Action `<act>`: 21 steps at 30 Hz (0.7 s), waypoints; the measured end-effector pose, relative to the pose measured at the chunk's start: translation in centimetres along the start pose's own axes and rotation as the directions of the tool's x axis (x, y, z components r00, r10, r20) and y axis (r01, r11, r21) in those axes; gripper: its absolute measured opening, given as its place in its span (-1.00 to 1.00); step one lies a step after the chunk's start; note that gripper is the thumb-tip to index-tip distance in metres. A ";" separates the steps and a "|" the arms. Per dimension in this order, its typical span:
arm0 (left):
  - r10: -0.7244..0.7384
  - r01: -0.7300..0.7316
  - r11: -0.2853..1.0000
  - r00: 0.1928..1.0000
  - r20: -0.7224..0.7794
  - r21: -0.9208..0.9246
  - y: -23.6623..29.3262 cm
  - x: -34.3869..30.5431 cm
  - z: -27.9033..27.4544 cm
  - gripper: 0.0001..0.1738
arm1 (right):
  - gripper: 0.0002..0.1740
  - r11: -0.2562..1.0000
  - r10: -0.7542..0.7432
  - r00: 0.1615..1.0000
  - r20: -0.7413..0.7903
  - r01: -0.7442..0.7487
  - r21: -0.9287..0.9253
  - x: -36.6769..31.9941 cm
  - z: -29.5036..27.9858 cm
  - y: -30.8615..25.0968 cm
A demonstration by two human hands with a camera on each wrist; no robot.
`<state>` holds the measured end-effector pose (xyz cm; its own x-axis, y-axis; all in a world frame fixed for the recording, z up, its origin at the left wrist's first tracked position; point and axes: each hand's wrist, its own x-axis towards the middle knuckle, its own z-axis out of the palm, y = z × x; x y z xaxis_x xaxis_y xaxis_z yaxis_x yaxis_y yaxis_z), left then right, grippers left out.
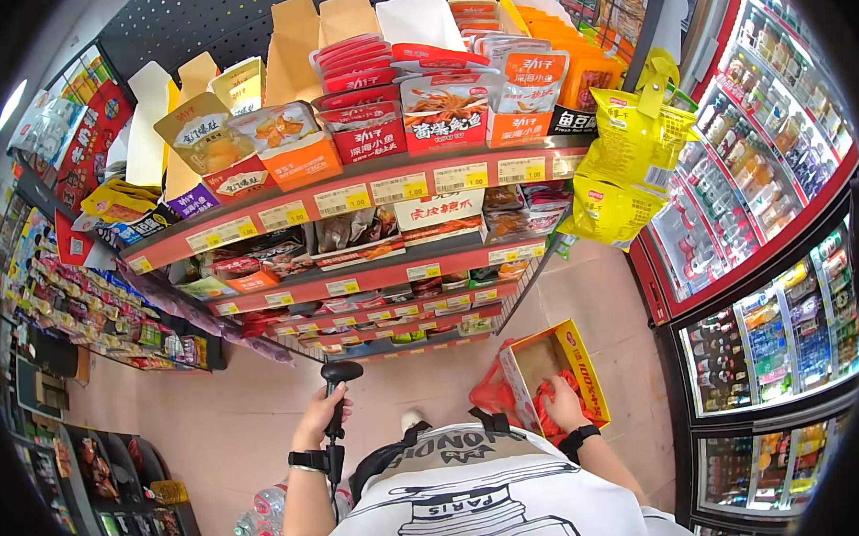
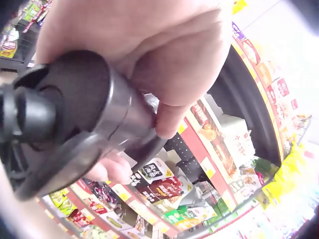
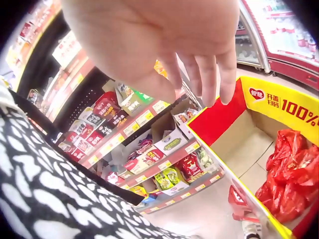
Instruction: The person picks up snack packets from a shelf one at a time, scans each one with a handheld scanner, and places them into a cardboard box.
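My left hand point(image 1: 316, 414) holds a black handheld scanner point(image 1: 342, 371) by its handle, its rounded head up toward the shelves. In the left wrist view, the fingers and thumb wrap the scanner's dark handle point(image 2: 119, 107). On the other side, my right hand point(image 1: 563, 408) is over an open yellow-and-red cardboard box point(image 1: 588, 381). A crumpled red plastic bag point(image 3: 289, 174) lies inside this box. From the right wrist, the right hand point(image 3: 164, 45) shows relaxed, nearly straight fingers with nothing in them, the fingertips overlapping the box's red end wall.
Ahead stands a shelf rack point(image 1: 350, 200) of packaged snacks with price labels. Yellow snack bags point(image 1: 626, 164) hang at its right end. Glass-door drinks coolers point(image 1: 768, 330) line the right side. Bottles point(image 1: 268, 515) stand at lower left; red plastic point(image 1: 492, 390) shows beside the box.
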<state>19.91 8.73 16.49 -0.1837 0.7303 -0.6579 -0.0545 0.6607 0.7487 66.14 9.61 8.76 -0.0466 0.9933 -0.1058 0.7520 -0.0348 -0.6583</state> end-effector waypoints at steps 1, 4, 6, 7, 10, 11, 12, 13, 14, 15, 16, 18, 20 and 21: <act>0.000 0.000 1.000 1.000 0.000 0.000 0.2 -0.1 0.2 -0.59 | -0.56 1.000 0.016 1.000 0.013 -0.016 0.004 0.0 -0.1 0.2; -0.001 0.001 1.000 1.000 0.014 -0.012 1.3 -0.7 0.7 -0.61 | -0.58 0.999 0.044 0.998 0.037 -0.044 0.009 0.4 -0.6 0.1; 0.019 -0.020 1.000 1.000 0.019 0.008 1.9 -1.2 1.0 -0.61 | -0.58 1.000 0.018 1.000 0.024 -0.018 -0.013 1.0 -0.7 0.5; 0.019 -0.019 1.000 1.000 0.007 0.001 2.0 -1.3 1.0 -0.61 | -0.58 0.999 -0.003 1.000 0.011 0.003 -0.032 1.4 -0.7 0.6; 0.045 -0.045 0.999 0.999 -0.016 0.026 2.5 -2.0 1.2 -0.61 | -0.59 0.996 -0.001 1.000 0.022 -0.001 0.091 3.3 -1.3 0.0; 0.045 -0.045 0.999 0.999 -0.025 0.019 2.4 -2.1 1.2 -0.61 | -0.59 0.994 -0.018 1.000 0.004 0.017 0.107 4.2 -1.5 -0.3; 0.057 -0.057 0.998 0.998 -0.019 0.005 2.3 -2.2 1.1 -0.61 | -0.59 0.990 -0.028 1.000 -0.004 0.028 0.137 5.2 -1.9 -0.8; 0.069 -0.069 0.998 0.998 -0.012 -0.009 2.1 -2.3 1.0 -0.61 | -0.60 0.985 -0.037 0.999 -0.012 0.038 0.167 6.4 -2.2 -1.5; 0.069 -0.069 0.997 0.997 -0.019 -0.014 2.1 -2.5 0.9 -0.61 | -0.60 0.985 -0.044 0.999 -0.007 0.044 0.167 7.5 -2.5 -2.3; 0.071 -0.071 0.997 0.997 -0.024 -0.009 2.1 -2.8 0.8 -0.61 | -0.60 0.983 -0.090 0.996 -0.018 0.092 0.159 8.5 -3.0 -3.6; 0.073 -0.073 0.997 0.997 -0.027 -0.002 2.1 -3.1 0.7 -0.62 | -0.60 0.979 -0.134 0.991 -0.029 0.137 0.152 9.4 -3.4 -4.9; 0.079 -0.080 0.997 0.996 -0.028 -0.003 2.2 -3.7 0.5 -0.62 | -0.60 0.963 -0.201 0.979 -0.046 0.206 0.175 10.9 -3.9 -7.3; 0.087 -0.087 0.996 0.996 -0.028 -0.004 2.2 -4.3 0.1 -0.63 | -0.60 0.942 -0.264 0.962 -0.066 0.272 0.196 12.0 -4.1 -9.9; 0.094 -0.095 0.995 0.995 -0.038 -0.020 2.2 -4.6 -0.1 -0.63 | -0.59 0.928 -0.311 0.949 -0.044 0.314 0.203 12.3 -4.3 -11.3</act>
<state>20.54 6.82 21.16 -0.2248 0.7822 -0.5810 -0.0569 0.5847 0.8093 59.89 22.73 18.11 -0.2498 0.9585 0.1371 0.5492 0.2568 -0.7952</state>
